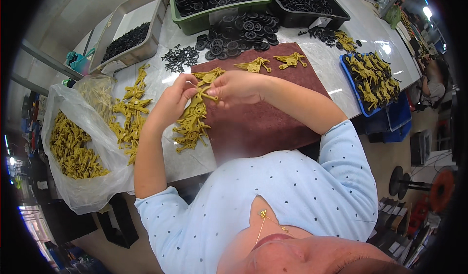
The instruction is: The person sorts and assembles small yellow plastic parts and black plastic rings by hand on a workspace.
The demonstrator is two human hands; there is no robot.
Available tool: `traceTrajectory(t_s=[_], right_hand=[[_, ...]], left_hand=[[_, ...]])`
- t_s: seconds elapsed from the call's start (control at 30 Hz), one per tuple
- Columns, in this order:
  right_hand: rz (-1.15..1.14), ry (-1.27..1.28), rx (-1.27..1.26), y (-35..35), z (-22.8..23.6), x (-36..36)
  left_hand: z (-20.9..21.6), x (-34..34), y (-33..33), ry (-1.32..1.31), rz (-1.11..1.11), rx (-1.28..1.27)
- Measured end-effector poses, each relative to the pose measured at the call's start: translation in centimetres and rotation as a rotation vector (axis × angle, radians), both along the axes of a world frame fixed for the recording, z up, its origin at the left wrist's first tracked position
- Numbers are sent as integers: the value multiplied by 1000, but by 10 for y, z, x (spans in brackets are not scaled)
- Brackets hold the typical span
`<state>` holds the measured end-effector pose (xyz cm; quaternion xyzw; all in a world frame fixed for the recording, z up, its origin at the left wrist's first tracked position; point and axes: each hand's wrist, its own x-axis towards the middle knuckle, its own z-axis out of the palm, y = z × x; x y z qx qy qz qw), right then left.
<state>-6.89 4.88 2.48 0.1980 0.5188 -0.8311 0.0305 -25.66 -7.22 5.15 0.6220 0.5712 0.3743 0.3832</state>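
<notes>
My left hand (174,101) and my right hand (239,88) meet over the left edge of a dark red cloth mat (263,108). Between their pinched fingertips is a yellow plastic frame piece (208,95), shaped like a small toy-bike frame. Fingers cover part of it. Just below the hands lies a pile of similar yellow frame pieces (191,130). Along the mat's far edge rest more of them: one yellow piece (209,75) beside my fingers, a second yellow piece (253,64), and a third yellow piece (291,59) farther right.
Small black parts (180,57) and black toy wheels (239,35) are heaped beyond the mat. Behind stand a grey bin (155,36), a green bin (195,26) and a black bin (336,16). A blue tray (358,96) of yellow-and-black assemblies sits right; a plastic bag (73,196) of yellow pieces, left.
</notes>
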Motion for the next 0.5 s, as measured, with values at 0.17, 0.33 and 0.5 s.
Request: traceTrajectory(t_s=[0.17,0.33,0.5], right_hand=[[-166,42,-179,-18,-8,7],[-164,16,-111,-23,-18,11],[-63,-5,-27,-23,-25,16]], left_hand=[[-7,40,-18,794,106,456],[-31,58,-19,804,196,597],[-39,52,-23,740,139,666]])
